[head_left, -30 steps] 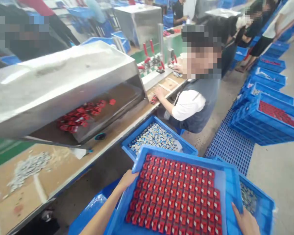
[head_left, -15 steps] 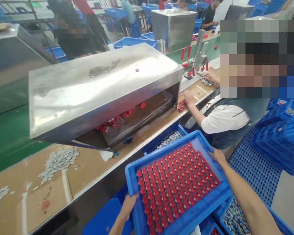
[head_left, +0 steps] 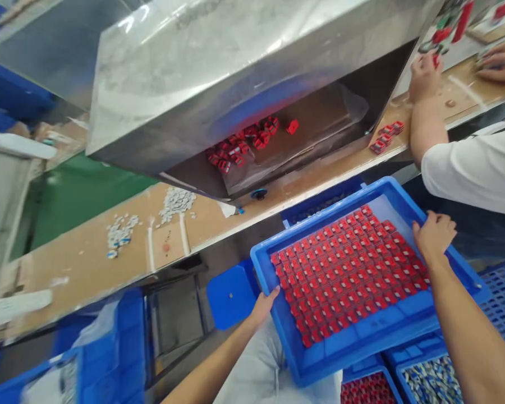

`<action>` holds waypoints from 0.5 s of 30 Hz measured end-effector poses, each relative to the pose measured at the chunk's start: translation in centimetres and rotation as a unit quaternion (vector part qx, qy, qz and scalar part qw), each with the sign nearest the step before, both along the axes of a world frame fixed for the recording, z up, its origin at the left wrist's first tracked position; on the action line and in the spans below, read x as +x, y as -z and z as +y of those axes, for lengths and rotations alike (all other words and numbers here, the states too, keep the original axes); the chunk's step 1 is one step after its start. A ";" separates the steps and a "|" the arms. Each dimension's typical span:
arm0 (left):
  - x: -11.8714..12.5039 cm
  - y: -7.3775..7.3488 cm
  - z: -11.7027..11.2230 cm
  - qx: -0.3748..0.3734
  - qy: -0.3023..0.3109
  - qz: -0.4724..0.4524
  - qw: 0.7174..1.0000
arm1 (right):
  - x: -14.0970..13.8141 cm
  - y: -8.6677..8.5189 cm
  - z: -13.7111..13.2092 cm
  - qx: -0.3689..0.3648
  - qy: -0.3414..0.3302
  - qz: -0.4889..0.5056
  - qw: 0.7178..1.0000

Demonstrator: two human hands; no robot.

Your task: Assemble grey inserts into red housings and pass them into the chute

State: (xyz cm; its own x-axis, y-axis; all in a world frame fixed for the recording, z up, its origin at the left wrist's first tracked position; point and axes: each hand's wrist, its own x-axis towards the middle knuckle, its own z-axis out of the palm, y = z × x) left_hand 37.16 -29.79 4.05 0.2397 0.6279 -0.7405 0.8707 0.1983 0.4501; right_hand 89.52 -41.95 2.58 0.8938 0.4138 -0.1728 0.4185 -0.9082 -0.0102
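A blue plastic tray (head_left: 336, 359), tilted in view, is held between my two hands. Rows of small red parts (head_left: 349, 269) cover much of its floor, with a bare strip along the near side. My left hand (head_left: 264, 306) is closed on the tray's left rim, thumb on top. Over the right rim my right hand (head_left: 435, 235) is bent, thumb on the inner side and fingers towards the outside. Part of each hand's grip under the rim is hidden.
Behind the tray runs a workbench (head_left: 235, 224) bearing a metal hood (head_left: 244, 73) with loose red parts (head_left: 235, 148) inside. Pale pieces (head_left: 177, 203) lie at left. A co-worker's arm (head_left: 431, 123) is at right. Bins of red parts (head_left: 368, 390) and blue-white pieces (head_left: 431, 379) stand below; a blue stool (head_left: 231, 294) is left.
My view has swung left and downward, and the tray now appears further right. Both hands stay on its rims. A co-worker's hand has moved from the red parts on the bench towards the clamps.
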 end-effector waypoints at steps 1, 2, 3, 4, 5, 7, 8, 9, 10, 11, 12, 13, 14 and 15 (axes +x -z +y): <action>-0.5 -1.0 0.6 0.020 0.016 0.000 1.000 | -1.4 0.2 -0.1 0.039 -0.004 -0.031 0.999; -1.0 -2.1 1.6 0.047 0.035 0.001 0.998 | -3.5 0.4 -0.5 0.085 -0.014 -0.057 0.995; -1.3 -3.5 3.1 0.081 0.054 0.001 0.995 | -6.1 0.6 -1.0 0.132 -0.029 -0.074 0.988; -1.3 -4.8 5.0 0.125 0.073 0.000 0.989 | -9.1 0.9 -1.8 0.173 -0.049 -0.078 0.980; -0.7 -6.1 7.4 0.179 0.087 -0.001 0.980 | -12.5 1.3 -2.7 0.199 -0.063 -0.073 0.975; 2.8 -8.2 12.9 0.276 0.123 -0.023 0.953 | -19.4 3.0 -4.4 0.194 -0.058 -0.039 0.978; 5.7 -8.9 15.9 0.321 0.145 -0.038 0.935 | -22.5 4.1 -5.1 0.179 -0.036 -0.025 0.983; 9.4 -9.5 18.8 0.365 0.178 -0.055 0.912 | -25.1 5.5 -5.4 0.165 -0.012 -0.019 0.986; 13.6 -9.9 21.5 0.428 0.239 -0.061 0.869 | -27.2 6.7 -5.4 0.153 0.002 -0.010 0.988; 18.0 -10.0 24.1 0.477 0.302 -0.064 0.823 | -28.7 7.8 -5.3 0.139 0.018 0.004 0.990; 22.4 -9.8 26.4 0.500 0.358 -0.066 0.786 | -29.7 8.7 -5.0 0.133 0.038 0.008 0.990; 26.5 -9.3 28.4 0.504 0.401 -0.063 0.762 | -30.2 9.2 -4.6 0.126 0.054 0.013 0.990; 30.0 -8.6 30.2 0.498 0.433 -0.059 0.749 | -30.4 9.6 -4.3 0.122 0.068 0.015 0.990; 32.7 -7.7 31.9 0.490 0.460 -0.058 0.738 | -30.4 9.8 -4.1 0.119 0.080 0.016 0.989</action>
State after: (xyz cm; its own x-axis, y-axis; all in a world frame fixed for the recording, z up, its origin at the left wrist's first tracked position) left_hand 69.90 2.08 11.76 0.9248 0.3798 0.0208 0.3777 -0.9235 0.0674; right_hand 59.07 -46.01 -7.23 0.9470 0.2992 -0.1165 0.2649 -0.9331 -0.2432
